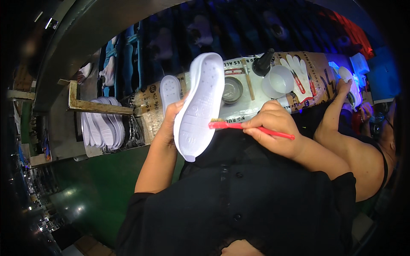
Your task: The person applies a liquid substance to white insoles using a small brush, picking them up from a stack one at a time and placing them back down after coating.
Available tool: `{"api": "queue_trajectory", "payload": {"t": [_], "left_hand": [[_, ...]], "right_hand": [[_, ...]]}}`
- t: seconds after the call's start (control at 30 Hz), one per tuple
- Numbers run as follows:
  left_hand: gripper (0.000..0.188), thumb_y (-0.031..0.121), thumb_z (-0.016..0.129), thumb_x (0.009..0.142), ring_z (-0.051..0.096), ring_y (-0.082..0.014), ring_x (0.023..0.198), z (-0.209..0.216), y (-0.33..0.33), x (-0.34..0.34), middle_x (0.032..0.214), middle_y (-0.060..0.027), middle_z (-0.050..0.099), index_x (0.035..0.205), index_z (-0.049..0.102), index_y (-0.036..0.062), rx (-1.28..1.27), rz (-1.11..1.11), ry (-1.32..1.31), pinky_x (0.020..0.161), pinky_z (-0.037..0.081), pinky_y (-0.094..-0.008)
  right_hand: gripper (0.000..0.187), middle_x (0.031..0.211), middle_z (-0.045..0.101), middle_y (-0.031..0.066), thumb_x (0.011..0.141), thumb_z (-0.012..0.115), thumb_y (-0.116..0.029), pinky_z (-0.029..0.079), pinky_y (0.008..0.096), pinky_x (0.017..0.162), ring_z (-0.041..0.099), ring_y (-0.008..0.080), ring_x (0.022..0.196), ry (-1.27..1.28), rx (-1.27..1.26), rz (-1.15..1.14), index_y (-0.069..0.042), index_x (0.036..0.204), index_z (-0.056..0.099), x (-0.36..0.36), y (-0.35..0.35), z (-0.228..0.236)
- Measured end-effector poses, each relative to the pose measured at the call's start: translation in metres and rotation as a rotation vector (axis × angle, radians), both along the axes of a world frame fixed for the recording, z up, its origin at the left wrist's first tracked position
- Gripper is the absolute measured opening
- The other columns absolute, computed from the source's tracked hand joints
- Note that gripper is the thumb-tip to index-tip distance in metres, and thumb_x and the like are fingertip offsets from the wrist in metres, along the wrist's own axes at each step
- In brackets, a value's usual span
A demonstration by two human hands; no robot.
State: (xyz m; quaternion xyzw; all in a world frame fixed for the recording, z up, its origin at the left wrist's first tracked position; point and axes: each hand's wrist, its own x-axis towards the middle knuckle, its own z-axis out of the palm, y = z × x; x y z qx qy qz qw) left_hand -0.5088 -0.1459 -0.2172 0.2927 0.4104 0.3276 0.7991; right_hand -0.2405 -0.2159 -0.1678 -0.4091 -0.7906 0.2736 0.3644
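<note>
My left hand (171, 117) grips a white shoe sole (197, 104) by its left edge, holding it upright with its hollow inner face towards me. A red-handled brush (230, 125) is pinched in the fingers of my right hand (275, 128). Its tan bristles touch or nearly touch the sole's inner face near the right rim; exact contact is hard to tell. Just behind my left hand, a second white sole (170, 91) stands on the work surface. Most of my left fingers are hidden behind the held sole.
Beyond my hands are a metal bowl (232, 90), a translucent tub (277, 81), a dark bottle (263, 62), a wooden-handled brush (248, 80) and white gloves (295, 70). Stacked soles (102, 123) sit at left beside a worn metal bar (100, 106). A co-worker (354, 149) holds a shoe at right.
</note>
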Motion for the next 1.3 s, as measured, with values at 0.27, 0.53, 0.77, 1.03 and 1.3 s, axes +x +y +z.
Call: {"api": "queue_trajectory", "payload": {"t": [0.27, 0.53, 0.77, 1.03, 1.3], "left_hand": [[0.077, 0.05, 0.046, 0.08, 0.067, -0.0384, 0.092, 0.015, 0.014, -0.002, 0.109, -0.03, 0.062, 0.131, 0.045, -0.0085, 0.197, -0.038, -0.202, 0.079, 0.057, -0.0473], [0.085, 0.06, 0.049, 0.089, 0.058, -0.0426, 0.109, 0.06, -0.001, 0.024, 0.124, -0.0293, 0.054, 0.146, 0.028, 0.0021, 0.059, -0.395, -0.699, 0.095, 0.048, -0.0549], [0.084, 0.064, 0.041, 0.09, 0.046, -0.0445, 0.123, 0.166, 0.092, 0.308, 0.137, -0.0263, 0.042, 0.148, 0.026, 0.0055, 0.066, -0.705, -0.808, 0.1, 0.042, -0.0568], [0.092, 0.065, 0.039, 0.091, 0.032, -0.0462, 0.134, 0.277, 0.108, 0.525, 0.149, -0.0302, 0.019, 0.151, -0.011, 0.0159, 0.007, -0.428, -0.806, 0.106, 0.036, -0.0577], [0.065, 0.047, 0.052, 0.095, 0.064, -0.0206, 0.092, 0.082, 0.103, 0.238, 0.101, -0.0093, 0.064, 0.141, 0.038, 0.0033, 0.504, -0.257, 0.148, 0.083, 0.052, -0.0336]], "right_hand": [[0.009, 0.076, 0.068, 0.0007, 0.078, 0.071, -0.011, 0.043, 0.0312, 0.073, 0.058, 0.0177, 0.069, 0.179, -0.051, -0.083, -0.007, 0.087, 0.07, -0.009, -0.017, 0.001], [0.019, 0.089, 0.065, 0.0082, 0.098, 0.052, -0.012, 0.049, 0.0263, 0.078, 0.062, 0.0125, 0.084, 0.787, -0.024, -0.675, 0.003, 0.109, 0.058, 0.081, -0.038, 0.0], [0.015, 0.084, 0.064, 0.008, 0.096, 0.052, -0.007, 0.047, 0.0245, 0.072, 0.061, 0.0132, 0.077, 0.608, -0.015, -0.96, 0.003, 0.102, 0.061, 0.144, -0.107, -0.021], [0.014, 0.085, 0.066, 0.0086, 0.095, 0.055, -0.008, 0.049, 0.0248, 0.075, 0.062, 0.0125, 0.079, 0.756, -0.183, -0.87, 0.002, 0.101, 0.064, 0.176, -0.115, -0.027], [0.014, 0.084, 0.065, 0.0077, 0.095, 0.054, -0.008, 0.048, 0.0241, 0.073, 0.061, 0.0113, 0.078, 0.793, -0.319, -0.714, 0.003, 0.1, 0.063, 0.171, -0.094, -0.058]]}}
